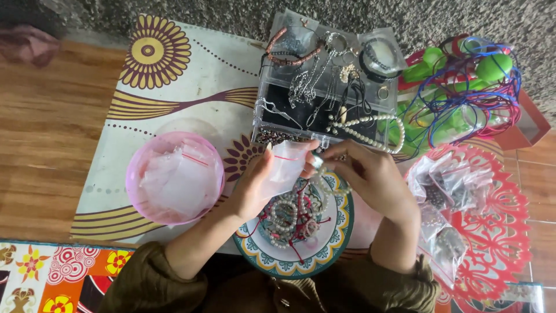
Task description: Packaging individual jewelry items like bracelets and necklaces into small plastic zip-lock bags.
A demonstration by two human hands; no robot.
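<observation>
Left hand [252, 188] grips a small clear bag [285, 168] by its side; right hand [370, 177] pinches the bag's mouth, a pearl strand [324, 188] hanging from its fingers. Directly beneath: patterned plate [333, 243] of bracelets. Left: pink bowl [136, 174] of bags; beyond: clear jewellery box [272, 107].

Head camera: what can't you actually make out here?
- Contents of the small clear bag: hidden by its cloudy plastic and the left hand.
- Right hand fingertips: blurred; what they pinch is unclear.
- Patterned plate centre: covered by bead bracelets.
- Pink bowl: contents too hazy.
</observation>
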